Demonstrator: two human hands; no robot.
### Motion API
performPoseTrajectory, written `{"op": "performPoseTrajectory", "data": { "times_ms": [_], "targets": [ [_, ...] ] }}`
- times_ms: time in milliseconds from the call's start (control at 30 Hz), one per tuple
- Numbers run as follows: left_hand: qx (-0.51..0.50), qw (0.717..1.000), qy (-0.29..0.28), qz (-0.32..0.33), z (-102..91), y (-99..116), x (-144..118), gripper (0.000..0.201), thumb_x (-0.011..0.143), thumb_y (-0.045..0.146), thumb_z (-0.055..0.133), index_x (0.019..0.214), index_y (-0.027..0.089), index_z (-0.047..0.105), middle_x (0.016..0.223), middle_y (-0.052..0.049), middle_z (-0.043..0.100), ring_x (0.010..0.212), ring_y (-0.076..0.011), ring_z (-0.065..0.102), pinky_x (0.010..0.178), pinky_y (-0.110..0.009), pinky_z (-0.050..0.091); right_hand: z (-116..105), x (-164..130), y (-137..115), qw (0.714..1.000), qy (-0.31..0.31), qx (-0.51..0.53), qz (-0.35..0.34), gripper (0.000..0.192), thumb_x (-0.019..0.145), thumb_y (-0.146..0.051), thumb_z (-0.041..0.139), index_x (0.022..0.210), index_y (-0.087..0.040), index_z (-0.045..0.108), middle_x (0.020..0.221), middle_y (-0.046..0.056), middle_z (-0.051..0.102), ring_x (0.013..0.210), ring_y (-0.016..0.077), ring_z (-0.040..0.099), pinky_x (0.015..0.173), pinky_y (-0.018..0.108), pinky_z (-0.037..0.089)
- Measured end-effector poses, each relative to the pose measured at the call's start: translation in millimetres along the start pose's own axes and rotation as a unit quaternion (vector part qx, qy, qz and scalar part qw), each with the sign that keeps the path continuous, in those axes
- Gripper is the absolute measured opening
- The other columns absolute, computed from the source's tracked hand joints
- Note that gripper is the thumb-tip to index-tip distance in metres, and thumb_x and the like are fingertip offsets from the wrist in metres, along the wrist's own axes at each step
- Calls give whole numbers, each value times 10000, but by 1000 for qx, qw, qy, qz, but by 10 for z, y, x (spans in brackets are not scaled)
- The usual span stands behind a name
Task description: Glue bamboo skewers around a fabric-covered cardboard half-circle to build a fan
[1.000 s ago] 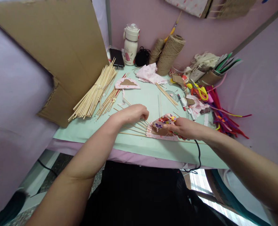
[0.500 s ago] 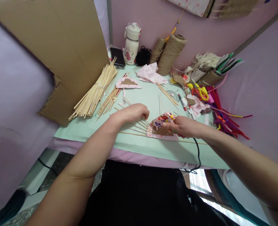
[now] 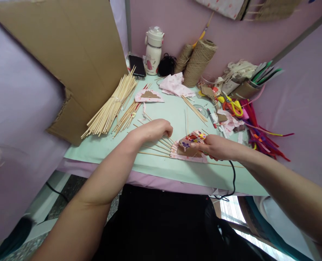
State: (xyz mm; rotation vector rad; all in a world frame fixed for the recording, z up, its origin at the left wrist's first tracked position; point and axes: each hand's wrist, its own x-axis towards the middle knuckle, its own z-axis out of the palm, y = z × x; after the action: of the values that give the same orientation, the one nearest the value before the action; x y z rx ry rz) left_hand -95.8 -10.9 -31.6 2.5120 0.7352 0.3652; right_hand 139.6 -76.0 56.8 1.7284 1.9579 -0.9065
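Cardboard sheet [image 3: 68, 54], brown, leaning at far left, largest item in view; lower edge down on mint-green tabletop [image 3: 166, 170].
Lilac walls on three sides.
Bundle of pale bamboo sticks [image 3: 110, 107] lying diagonally beside cardboard, tied near the middle; smaller loose bunch of sticks [image 3: 126, 117] just right of it.
Two twine cones [image 3: 197, 61] upright against back wall, white bottle [image 3: 153, 49] and dark phone [image 3: 137, 65] to their left.
Heap of pipe cleaners [image 3: 259, 136], red and purple, crowding right edge; orange-and-yellow scissors [image 3: 231, 105] on top of clutter next to them.
Pink cloth scrap [image 3: 174, 85] near the cones; pink-edged cardboard wedge [image 3: 149, 96] lying flat mid-tabletop.

Left hand [image 3: 152, 129] curled palm-down, fingers closed and pressing on fanned skewers [image 3: 154, 148] spread flat on tabletop; fingertips hidden under knuckles.
Right hand [image 3: 217, 146] closed around a tool, mostly hidden by the fingers; black cord [image 3: 233, 179] running from under it over the tabletop's near edge.
Fabric fan piece [image 3: 189, 146], pink with a flowered patch, at tabletop's near centre, where skewers converge, between both hands and touching right hand's fingertips.
Single skewer passing under right wrist toward the right edge.
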Motion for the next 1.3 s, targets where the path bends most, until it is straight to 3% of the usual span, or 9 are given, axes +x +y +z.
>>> {"op": "performPoseTrajectory", "data": {
  "times_ms": [267,533,733,1300],
  "targets": [
    [11,1000,17,-9,-6,0,-15,245,748,50,503,817,147,717,810,-43,663,746,-146,570,701,-245,411,19,-102,56,999,34,27,10,690,788,-810,355,430,-221,363,398,14,408,394,103,375,431,273,279],
    [26,1000,6,-13,12,33,4,238,774,51,505,820,151,716,817,-48,658,794,-158,574,730,-251,414,212,-188,205,991,53,123,-1,738,768,-842,352,406,-205,433,385,24,445,392,117,429,448,271,336],
    [27,1000,-3,-14,1,33,14,234,790,53,504,834,151,713,840,-52,661,804,-159,581,739,-249,423,324,-265,246,981,64,184,5,736,743,-861,357,421,-204,434,401,11,449,378,100,387,416,258,294],
    [23,999,-12,-22,31,42,18,227,804,69,510,854,155,714,866,-52,670,830,-163,589,763,-251,431,577,-188,274,954,111,279,4,690,751,-829,367,489,-198,463,437,-5,439,427,105,372,427,249,280]
  ]
}}
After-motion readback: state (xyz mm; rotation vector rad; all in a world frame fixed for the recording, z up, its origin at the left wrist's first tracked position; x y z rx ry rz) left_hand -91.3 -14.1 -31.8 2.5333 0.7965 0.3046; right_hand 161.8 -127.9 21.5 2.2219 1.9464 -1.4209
